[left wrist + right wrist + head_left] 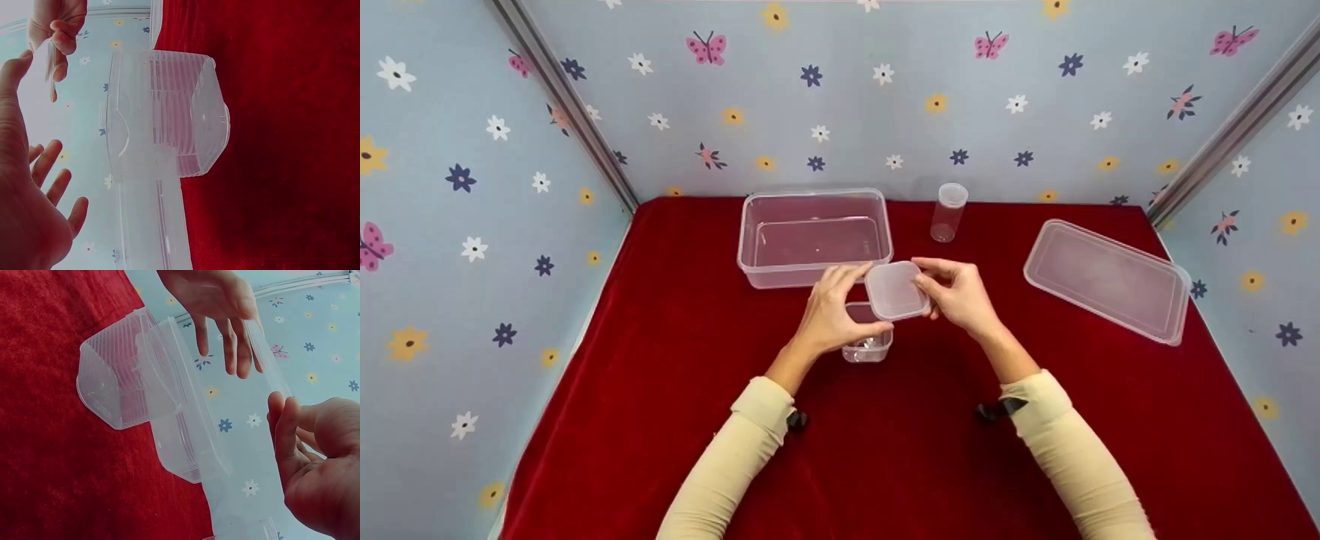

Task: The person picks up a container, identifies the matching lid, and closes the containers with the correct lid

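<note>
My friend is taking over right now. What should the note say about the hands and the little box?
Right hand: pinches the small square lid by its right edge, held in the air.
Left hand: fingers straight, touching the lid's left edge, not gripping.
Small clear box: open, on the red cloth, just below the lid.
Big clear tub: open, behind the hands; its big flat lid lies off to the right.
Capped clear tube stands at the back.
Done: the small lid is off its box and in hand.
Left: probably setting the lid somewhere; the big tub is uncovered too.
</note>
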The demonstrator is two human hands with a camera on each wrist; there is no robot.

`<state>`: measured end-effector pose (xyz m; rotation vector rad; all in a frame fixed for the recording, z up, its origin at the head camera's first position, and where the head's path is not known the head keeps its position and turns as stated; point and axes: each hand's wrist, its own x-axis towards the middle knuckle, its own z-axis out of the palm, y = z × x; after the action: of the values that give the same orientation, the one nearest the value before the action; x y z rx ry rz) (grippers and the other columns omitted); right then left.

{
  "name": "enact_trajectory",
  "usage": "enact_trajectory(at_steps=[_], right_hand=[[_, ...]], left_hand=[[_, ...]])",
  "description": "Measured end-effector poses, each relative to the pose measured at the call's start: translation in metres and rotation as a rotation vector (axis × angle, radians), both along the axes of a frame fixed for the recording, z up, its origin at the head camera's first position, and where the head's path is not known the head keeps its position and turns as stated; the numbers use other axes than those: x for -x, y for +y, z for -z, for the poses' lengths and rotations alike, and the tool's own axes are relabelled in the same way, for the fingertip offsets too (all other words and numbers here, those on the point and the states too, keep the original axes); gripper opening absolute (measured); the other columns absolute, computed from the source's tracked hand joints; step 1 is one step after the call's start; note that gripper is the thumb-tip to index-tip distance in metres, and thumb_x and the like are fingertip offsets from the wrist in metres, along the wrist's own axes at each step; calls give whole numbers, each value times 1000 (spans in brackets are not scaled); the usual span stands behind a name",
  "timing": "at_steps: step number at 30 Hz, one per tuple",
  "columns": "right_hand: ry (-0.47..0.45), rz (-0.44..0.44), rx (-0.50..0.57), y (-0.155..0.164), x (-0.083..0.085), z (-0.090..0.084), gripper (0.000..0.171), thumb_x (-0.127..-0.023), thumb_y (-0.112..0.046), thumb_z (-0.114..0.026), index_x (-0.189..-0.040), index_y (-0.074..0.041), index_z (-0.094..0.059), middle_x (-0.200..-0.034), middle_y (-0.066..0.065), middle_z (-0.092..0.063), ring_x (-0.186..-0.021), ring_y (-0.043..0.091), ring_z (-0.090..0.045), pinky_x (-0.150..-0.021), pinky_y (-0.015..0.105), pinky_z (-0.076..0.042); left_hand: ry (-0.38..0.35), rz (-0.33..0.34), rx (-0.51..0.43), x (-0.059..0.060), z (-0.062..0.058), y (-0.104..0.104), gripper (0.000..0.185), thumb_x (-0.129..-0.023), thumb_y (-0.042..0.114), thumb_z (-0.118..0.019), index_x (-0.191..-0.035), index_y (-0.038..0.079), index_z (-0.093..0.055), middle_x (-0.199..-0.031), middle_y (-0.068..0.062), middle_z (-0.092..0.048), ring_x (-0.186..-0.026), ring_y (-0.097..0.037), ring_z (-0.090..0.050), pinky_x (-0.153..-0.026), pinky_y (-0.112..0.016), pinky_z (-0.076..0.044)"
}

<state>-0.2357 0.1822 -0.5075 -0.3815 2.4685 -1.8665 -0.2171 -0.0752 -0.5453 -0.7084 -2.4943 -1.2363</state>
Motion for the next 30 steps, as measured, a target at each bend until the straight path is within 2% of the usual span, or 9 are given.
enact_trajectory(at_steps=[5, 12, 19, 24, 27, 30], right_hand=[[10, -3, -2, -1, 0, 0, 34, -106, 0, -73, -139, 8, -74, -96, 22, -79, -48, 5, -62, -44, 21, -54], [0, -7, 0, -2, -1, 1, 34, -106, 0, -74, -139, 8, -75, -96, 20, -79, -47, 3, -62, -44, 21, -54], [-31, -80, 31, 1, 0, 3, 36, -107, -3, -74, -142, 8, -72, -90, 1, -77, -51, 7, -67, -45, 26, -56], [-61, -124, 64, 7, 0, 4, 41, -112, -9, -67, -150, 8, -65, -92, -5, -75, -59, 11, -75, -48, 24, -57], [-47, -149, 47, 11, 0, 4, 41, -114, -10, -64, -151, 6, -65, -99, -4, -77, -68, 12, -79, -53, 23, -60], [-22, -193, 17, 13, 1, 5, 41, -113, -8, -64, -152, 5, -64, -110, 8, -80, -78, 11, -81, -58, 26, -63]], left_hand=[[-6, -27, 2, 0, -2, 1, 98, -74, 49, -101, -155, 9, -65, -145, -16, -73, -140, -38, -60, -117, -63, -51], [-10, -29, 21, 1, -3, 0, 97, -74, 52, -99, -154, 9, -66, -148, -15, -72, -140, -37, -60, -110, -59, -51], [24, -37, 8, 0, -1, -3, 91, -73, 55, -96, -146, 8, -70, -141, -13, -75, -138, -35, -60, -105, -55, -49], [7, -28, -43, 0, -1, -8, 88, -72, 52, -96, -146, 9, -71, -140, -14, -75, -137, -35, -60, -106, -54, -47], [0, -25, -66, 0, -1, -13, 87, -72, 49, -96, -146, 9, -71, -139, -14, -75, -136, -35, -60, -106, -53, -46], [1, -19, -77, 0, 0, -18, 87, -72, 49, -96, -145, 9, -72, -138, -14, -76, -135, -36, -61, -105, -52, -46]])
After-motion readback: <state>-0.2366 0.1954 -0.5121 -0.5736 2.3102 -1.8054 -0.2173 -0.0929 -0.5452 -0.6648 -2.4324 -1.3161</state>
